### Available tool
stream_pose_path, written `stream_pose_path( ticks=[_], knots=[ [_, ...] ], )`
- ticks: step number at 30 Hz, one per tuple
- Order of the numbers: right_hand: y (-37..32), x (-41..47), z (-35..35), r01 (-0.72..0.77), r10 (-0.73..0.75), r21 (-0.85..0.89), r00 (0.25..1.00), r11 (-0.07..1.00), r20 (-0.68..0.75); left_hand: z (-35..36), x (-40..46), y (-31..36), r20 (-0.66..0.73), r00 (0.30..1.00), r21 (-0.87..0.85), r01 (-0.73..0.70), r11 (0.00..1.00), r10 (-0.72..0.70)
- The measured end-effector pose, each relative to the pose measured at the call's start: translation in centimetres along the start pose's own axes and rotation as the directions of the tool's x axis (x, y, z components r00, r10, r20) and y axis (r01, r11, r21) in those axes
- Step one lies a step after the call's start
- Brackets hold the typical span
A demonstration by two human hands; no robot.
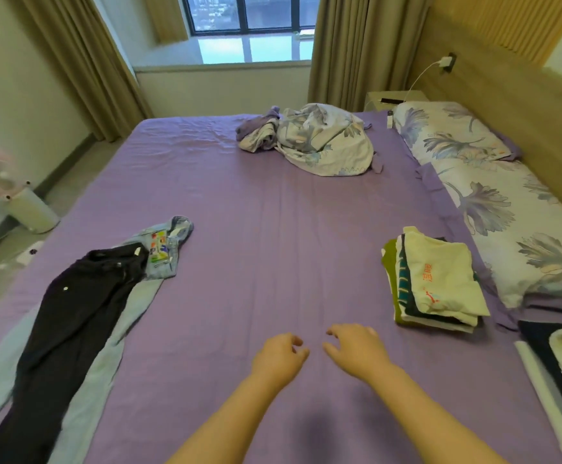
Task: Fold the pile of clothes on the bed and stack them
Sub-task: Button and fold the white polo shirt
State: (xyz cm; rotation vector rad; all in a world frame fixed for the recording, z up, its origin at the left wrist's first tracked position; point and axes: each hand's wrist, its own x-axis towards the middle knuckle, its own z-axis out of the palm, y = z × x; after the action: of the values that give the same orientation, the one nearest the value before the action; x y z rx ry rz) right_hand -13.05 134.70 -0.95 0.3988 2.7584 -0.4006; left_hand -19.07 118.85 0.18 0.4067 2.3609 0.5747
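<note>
Roughly midway, I judge. Bed (272,229) carries all. Black trousers (72,313) lie unfolded over light blue jeans (159,259) at my left, both still to fold. Folded stack (436,283) sits done at my right (cream shirt on top). No containers visible. My left hand (277,358) and right hand (356,349) hover over sheet, fingers loosely curled, holding nothing.
</note>
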Motion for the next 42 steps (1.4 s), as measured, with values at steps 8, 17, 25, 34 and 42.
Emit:
stream_pose_path(
  ticks=[8,17,25,34,42],
  knots=[
    [-20.5,-5.2,3.3,0.236,-0.235,-0.019,0.971,0.972,0.037,-7.3,-12.2,-16.8,-0.203,0.971,-0.035,0.125,0.992,-0.130],
    [-33.9,-6.6,6.6,0.391,-0.380,-0.044,0.912,0.919,0.154,-11.0,-20.8,-30.3,-0.299,0.902,-0.096,0.295,0.951,-0.310],
    [-40.2,-2.2,6.7,0.413,-0.394,-0.056,0.896,0.909,0.207,-14.6,-20.4,-35.0,-0.303,0.876,-0.193,0.330,0.924,-0.376],
    [-42.1,8.2,6.1,0.393,-0.369,-0.090,0.907,0.915,0.204,-21.0,-11.9,-37.6,-0.276,0.867,-0.176,0.378,0.909,-0.414],
    [-42.9,18.4,4.7,0.379,-0.357,-0.105,0.916,0.919,0.181,-27.3,-2.3,-38.6,-0.255,0.905,-0.088,0.329,0.940,-0.340]
  ],
)
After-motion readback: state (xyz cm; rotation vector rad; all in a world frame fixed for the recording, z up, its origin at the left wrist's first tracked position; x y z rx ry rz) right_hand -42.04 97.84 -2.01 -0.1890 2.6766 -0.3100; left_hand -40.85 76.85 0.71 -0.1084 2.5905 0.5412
